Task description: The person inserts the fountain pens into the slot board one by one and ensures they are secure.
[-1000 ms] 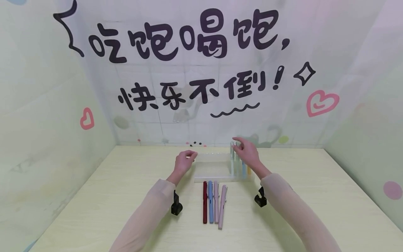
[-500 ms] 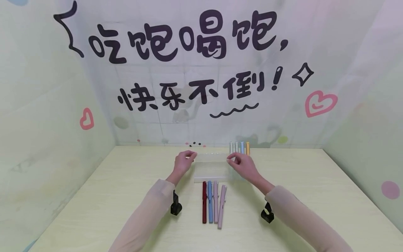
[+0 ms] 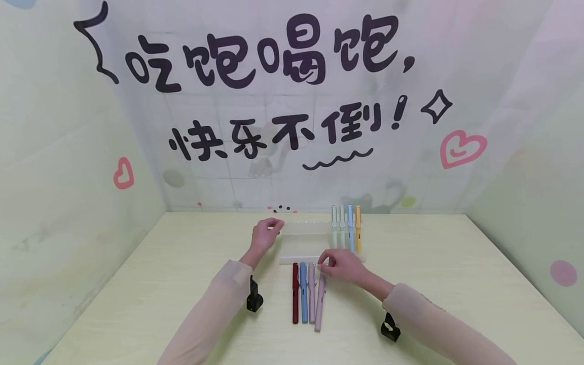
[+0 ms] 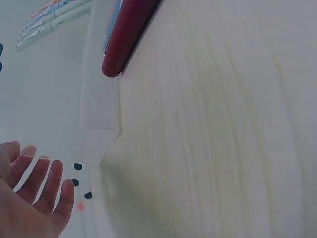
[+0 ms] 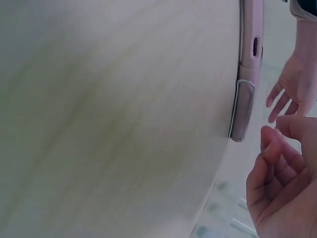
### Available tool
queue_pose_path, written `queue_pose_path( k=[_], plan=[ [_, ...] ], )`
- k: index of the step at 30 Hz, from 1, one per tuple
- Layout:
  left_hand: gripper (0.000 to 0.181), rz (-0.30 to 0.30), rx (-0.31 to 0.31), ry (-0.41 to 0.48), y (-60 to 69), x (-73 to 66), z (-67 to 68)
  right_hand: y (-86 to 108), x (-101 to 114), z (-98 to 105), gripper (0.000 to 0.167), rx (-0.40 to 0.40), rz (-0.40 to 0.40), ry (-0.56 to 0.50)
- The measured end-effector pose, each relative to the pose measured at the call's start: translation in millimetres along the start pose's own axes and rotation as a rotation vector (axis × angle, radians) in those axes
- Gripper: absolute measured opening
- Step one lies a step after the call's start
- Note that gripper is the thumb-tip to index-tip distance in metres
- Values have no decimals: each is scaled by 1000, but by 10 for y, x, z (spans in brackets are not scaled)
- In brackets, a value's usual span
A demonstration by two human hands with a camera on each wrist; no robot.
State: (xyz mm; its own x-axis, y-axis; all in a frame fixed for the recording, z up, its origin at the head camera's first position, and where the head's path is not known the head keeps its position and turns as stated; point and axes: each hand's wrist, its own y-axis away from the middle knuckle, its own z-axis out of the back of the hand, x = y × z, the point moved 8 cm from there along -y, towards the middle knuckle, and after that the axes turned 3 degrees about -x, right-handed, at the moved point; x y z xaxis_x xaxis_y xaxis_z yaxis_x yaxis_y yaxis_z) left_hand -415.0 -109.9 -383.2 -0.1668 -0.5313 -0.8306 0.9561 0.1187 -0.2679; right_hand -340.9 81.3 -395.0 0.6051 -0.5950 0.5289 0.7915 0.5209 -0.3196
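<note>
My left hand [image 3: 265, 234] pinches the left edge of a clear plastic pen stand [image 3: 298, 260] between thumb and fingers. Its other fingers spread behind the clear panel in the left wrist view. Near the cap end of the rightmost pink pen [image 3: 320, 306] is my right hand [image 3: 344, 267], its fingers loosely curled. The right wrist view shows a gap between those fingers and the pink pen [image 5: 245, 104]. Beside that pen lie another pink pen [image 3: 312, 299], a blue pen [image 3: 304, 299] and a dark red pen [image 3: 295, 296], in front of the stand.
Several pens stand side by side at the stand's right end, among them a light blue pen [image 3: 350, 219] and a yellow pen [image 3: 358, 219]. A pale wood-grain table [image 3: 182, 289] lies beneath, with a printed backdrop [image 3: 255, 190] behind it.
My right hand has left the upright pens at the stand's right end and come down towards me to the lying pink pens. The left hand keeps its place on the stand.
</note>
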Motion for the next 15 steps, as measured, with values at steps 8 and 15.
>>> queue_pose_path(
  k=[8,15],
  plan=[
    [27,11,1,-3,3,9,3,63,-8,-143,21,105,-78,115],
    [26,17,2,-9,-15,29,-10,63,-21,-187,23,181,-123,77]
  ],
)
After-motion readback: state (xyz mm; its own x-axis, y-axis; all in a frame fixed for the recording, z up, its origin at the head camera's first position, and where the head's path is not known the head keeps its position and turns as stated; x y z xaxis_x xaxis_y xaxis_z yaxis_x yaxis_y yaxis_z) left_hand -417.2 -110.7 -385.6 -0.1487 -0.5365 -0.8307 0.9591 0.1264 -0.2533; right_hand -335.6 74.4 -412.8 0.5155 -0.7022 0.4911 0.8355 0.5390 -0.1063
